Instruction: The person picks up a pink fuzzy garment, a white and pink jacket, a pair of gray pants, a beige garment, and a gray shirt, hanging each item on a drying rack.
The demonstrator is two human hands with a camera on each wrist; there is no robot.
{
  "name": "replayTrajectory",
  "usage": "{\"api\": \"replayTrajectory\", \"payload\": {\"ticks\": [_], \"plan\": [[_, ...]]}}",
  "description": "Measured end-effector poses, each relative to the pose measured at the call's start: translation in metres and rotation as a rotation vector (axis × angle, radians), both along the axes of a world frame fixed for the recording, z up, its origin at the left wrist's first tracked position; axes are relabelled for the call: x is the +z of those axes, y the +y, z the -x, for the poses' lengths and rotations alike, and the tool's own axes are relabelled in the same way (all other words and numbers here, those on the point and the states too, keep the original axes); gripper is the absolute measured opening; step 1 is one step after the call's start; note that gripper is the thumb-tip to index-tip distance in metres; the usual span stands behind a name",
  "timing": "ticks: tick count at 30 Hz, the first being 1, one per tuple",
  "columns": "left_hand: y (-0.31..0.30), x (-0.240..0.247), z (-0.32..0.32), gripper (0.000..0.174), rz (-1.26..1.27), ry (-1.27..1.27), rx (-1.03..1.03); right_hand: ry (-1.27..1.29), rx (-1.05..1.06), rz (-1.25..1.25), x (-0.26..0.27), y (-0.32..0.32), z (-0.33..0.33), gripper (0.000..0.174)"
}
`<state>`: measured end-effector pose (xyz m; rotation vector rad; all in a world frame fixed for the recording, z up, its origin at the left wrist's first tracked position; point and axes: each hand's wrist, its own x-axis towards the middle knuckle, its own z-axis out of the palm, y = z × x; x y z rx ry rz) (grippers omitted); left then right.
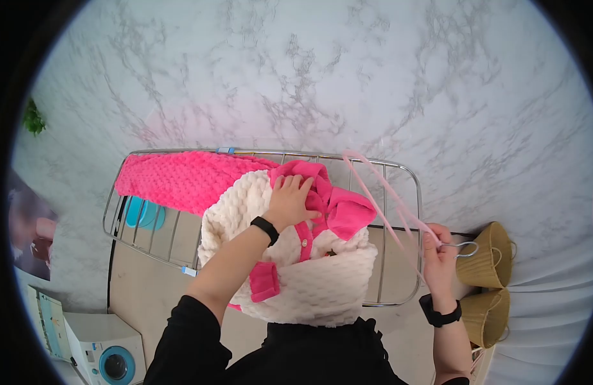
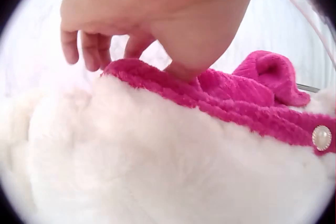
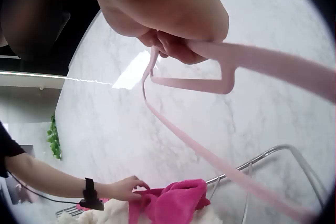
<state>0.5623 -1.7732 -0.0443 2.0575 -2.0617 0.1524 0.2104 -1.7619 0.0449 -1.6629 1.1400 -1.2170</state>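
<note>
A white plush pajama top (image 1: 322, 289) with pink collar and cuffs lies over the metal drying rack (image 1: 409, 170), close to the person's body. At its pink collar (image 2: 220, 106) is my left hand (image 1: 290, 202), the fingers spread over the fabric in the head view. The left wrist view has the thumb tucked behind the collar edge, holding it, with the fingers on the far side. Out to the right, my right hand (image 1: 439, 256) grips a pink clothes hanger (image 1: 380, 183) near its metal hook (image 1: 466, 249). The hanger's long loop extends up and left, apart from the top.
Pink plush fabric (image 1: 187, 176) drapes over the rack's left part. Beneath that side is a blue bucket (image 1: 154, 215). Two woven baskets (image 1: 486, 256) stand at the right by a white curtain (image 1: 540, 308). A washing machine (image 1: 104, 350) is at lower left. The marble-patterned wall (image 1: 245, 77) rises behind.
</note>
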Motion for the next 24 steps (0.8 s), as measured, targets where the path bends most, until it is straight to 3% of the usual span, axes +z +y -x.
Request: {"api": "replayTrajectory", "payload": {"ticks": [3, 5, 7, 9, 10, 16, 18, 21, 22, 23, 24], "plan": [[-0.010, -0.012, -0.018, 0.049, -0.106, -0.106, -0.050, -0.021, 0.073, -0.043, -0.006, 0.008, -0.002, 0.016], [-0.018, 0.005, -0.035, 0.047, -0.196, 0.336, 0.185, 0.038, 0.119, -0.089, -0.006, 0.012, 0.006, 0.017], [-0.015, 0.021, -0.059, 0.033, 0.310, 0.718, 0.225, 0.113, 0.152, -0.108, -0.003, 0.011, 0.008, 0.016], [0.001, 0.059, -0.064, 0.019, 0.423, 1.290, 0.026, 0.175, 0.183, -0.140, -0.005, 0.010, 0.000, 0.016], [0.015, 0.083, -0.050, 0.019, 0.440, 1.325, -0.006, 0.192, 0.247, -0.124, -0.004, 0.007, -0.014, 0.016], [0.060, 0.108, -0.032, 0.019, 0.178, 1.325, -0.168, 0.330, 0.472, -0.056, -0.004, -0.023, -0.098, 0.016], [0.071, 0.119, -0.020, 0.017, 0.141, 1.378, -0.166, 0.386, 0.663, 0.079, -0.002, -0.024, -0.127, 0.018], [0.083, 0.125, -0.006, 0.016, 0.100, 1.356, -0.169, 0.371, 0.661, 0.168, 0.002, -0.022, -0.164, 0.017], [0.085, 0.122, -0.012, 0.021, 0.059, 1.074, -0.157, 0.366, 0.564, 0.265, 0.006, -0.021, -0.169, 0.015], [0.088, 0.125, -0.014, 0.021, 0.074, 1.071, -0.143, 0.363, 0.581, 0.274, 0.006, -0.022, -0.173, 0.015], [0.091, 0.134, -0.011, 0.027, 0.062, 0.824, -0.196, 0.321, 0.570, 0.304, 0.003, -0.024, -0.177, 0.019]]}}
